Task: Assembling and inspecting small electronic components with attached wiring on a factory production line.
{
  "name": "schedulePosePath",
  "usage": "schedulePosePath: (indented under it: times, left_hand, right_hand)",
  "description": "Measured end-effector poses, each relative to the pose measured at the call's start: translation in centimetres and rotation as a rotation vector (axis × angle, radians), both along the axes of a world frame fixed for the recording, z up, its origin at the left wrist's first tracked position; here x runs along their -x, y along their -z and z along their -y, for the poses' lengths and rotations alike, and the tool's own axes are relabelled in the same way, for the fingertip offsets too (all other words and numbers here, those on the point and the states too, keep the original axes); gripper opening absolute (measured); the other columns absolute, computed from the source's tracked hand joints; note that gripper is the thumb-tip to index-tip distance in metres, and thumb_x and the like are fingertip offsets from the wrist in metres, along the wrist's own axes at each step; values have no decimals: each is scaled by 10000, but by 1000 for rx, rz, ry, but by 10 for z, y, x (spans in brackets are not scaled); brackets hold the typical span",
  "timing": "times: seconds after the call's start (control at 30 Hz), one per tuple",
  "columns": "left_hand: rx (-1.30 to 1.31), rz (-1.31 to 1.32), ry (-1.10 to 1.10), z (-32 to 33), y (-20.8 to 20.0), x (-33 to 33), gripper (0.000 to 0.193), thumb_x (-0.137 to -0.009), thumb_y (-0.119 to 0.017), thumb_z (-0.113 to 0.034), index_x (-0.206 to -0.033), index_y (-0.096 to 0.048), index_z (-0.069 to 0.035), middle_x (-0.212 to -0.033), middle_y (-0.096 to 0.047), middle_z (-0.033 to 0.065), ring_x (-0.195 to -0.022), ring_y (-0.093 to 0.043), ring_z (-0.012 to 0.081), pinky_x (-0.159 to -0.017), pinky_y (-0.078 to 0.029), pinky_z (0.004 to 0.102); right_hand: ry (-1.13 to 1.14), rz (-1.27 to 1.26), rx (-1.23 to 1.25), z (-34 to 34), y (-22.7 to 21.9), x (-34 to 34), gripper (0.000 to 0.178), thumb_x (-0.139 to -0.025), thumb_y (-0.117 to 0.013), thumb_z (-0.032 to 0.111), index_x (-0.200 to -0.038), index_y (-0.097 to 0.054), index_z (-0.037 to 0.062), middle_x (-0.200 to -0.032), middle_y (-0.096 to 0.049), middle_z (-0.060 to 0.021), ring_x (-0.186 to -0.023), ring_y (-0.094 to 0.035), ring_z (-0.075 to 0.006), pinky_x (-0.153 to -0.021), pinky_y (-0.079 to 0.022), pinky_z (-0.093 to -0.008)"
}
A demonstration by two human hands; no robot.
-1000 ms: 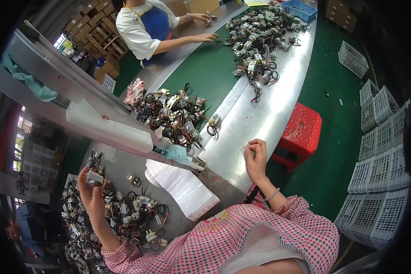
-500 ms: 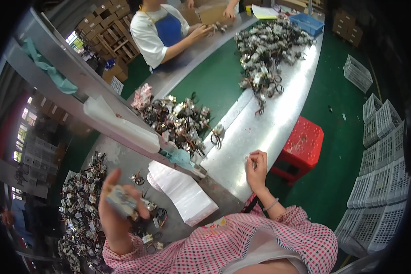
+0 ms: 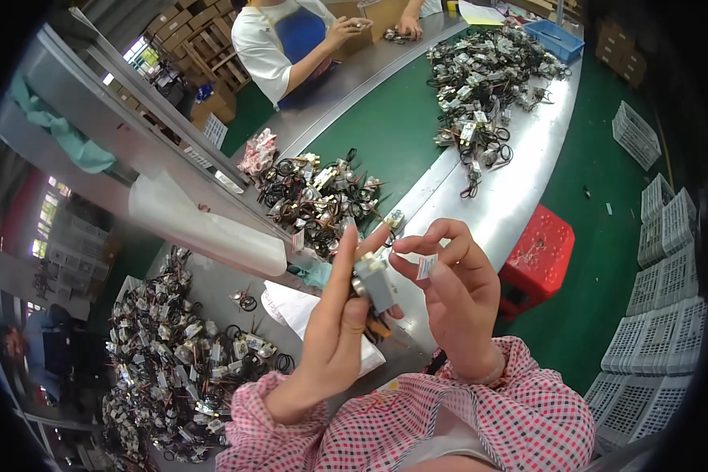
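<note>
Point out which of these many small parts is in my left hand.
The grey box-shaped part, held up in your left hand; those in the heaps lie on work surfaces.

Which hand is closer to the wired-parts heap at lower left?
Left. The left hand holds a grey component right of the heap; the right hand is farther right.

We've got a boxy grey part (image 3: pixel 379 288) tilted in our left hand (image 3: pixel 334 334), small white label (image 3: pixel 426 267) apart in our right hand (image 3: pixel 466 311).
</note>
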State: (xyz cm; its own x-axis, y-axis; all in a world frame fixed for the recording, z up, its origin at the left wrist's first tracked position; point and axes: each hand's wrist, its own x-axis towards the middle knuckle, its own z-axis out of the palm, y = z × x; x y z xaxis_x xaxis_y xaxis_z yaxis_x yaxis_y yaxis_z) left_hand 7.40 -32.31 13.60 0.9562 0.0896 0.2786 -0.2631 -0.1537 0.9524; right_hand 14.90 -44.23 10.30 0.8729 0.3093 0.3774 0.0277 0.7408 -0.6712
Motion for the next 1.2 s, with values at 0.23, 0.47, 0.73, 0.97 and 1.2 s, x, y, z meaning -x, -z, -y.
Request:
schedulePosePath:
  times: [0.23,0.47,0.73,0.97,1.2]
  left_hand:
    - [44,152,-165,18,-4,-31,732,-905,-352,-492,-1355,-201,64,-1318,-369,263,-1213,-401,292,-1001,-319,368]
    - [-27,193,-245,19,5,-43,769,-889,-362,-526,-1340,-219,79,-1295,-371,304,-1188,-423,313,-990,-333,366]
    - [-106,127,-251,14,15,-37,704,-915,-355,-482,-1342,-234,65,-1275,-385,311,-854,-579,189,-698,-475,242]
    - [-98,150,-267,11,14,-36,681,-915,-371,-471,-1351,-246,37,-1269,-402,293,-638,-543,115,-529,-437,205]
    - [-79,127,-257,10,11,-38,714,-910,-374,-486,-1348,-232,60,-1266,-418,274,-694,-535,94,-562,-428,191]
  right_hand:
    - [121,105,-7,-11,-15,-8,90,-846,-492,32,-770,-460,-3,-1070,-438,-128,-1068,-534,-300,-834,-489,-355]
    - [108,74,-11,-13,-8,-15,87,-799,-532,42,-731,-502,-4,-1090,-456,-159,-1061,-524,-375,-833,-472,-401]
    - [157,253,44,-2,6,-18,50,-755,-568,7,-730,-532,-18,-1140,-446,-182,-1049,-520,-397,-916,-401,-483]
    - [154,108,145,-7,-20,-8,66,-741,-587,4,-711,-538,-30,-1161,-414,-196,-1061,-506,-400,-921,-407,-482]
    - [161,351,116,-8,-1,-22,54,-737,-582,-12,-740,-530,-26,-1161,-400,-194,-1074,-499,-384,-930,-410,-471]
